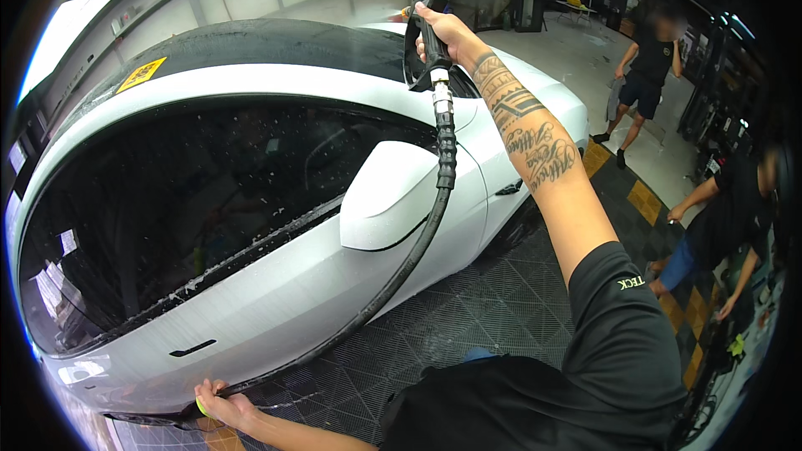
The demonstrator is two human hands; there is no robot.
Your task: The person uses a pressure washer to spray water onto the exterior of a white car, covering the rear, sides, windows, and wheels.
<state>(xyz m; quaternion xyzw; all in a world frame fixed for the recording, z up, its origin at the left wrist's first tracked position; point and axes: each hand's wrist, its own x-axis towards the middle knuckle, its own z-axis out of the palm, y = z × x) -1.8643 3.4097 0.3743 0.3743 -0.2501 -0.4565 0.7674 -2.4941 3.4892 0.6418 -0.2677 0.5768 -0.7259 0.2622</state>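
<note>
My right hand (pixel 448 31) is raised over the front of a wet white car (pixel 401 288), gripping the handle of a pressure washer spray gun (pixel 433 44). A fine spray leaves the gun's orange-tipped nozzle (pixel 406 12) towards the left, over the windshield area. From the gun a black hose (pixel 423 238) curves down past the white side mirror (pixel 388 200) to my left hand (pixel 225 404) at the car's lower side. The fingers of my left hand are around the hose, with a small yellow-green thing showing at them. Water drops dot the dark side window (pixel 207 200).
A person (pixel 651 62) in dark clothes stands beyond the car's front, holding a grey cloth. Other people in black shirts are at the right edge. Black and yellow grated floor tiles (pixel 489 307) lie beside the car. A shelf (pixel 144 12) runs along the far wall.
</note>
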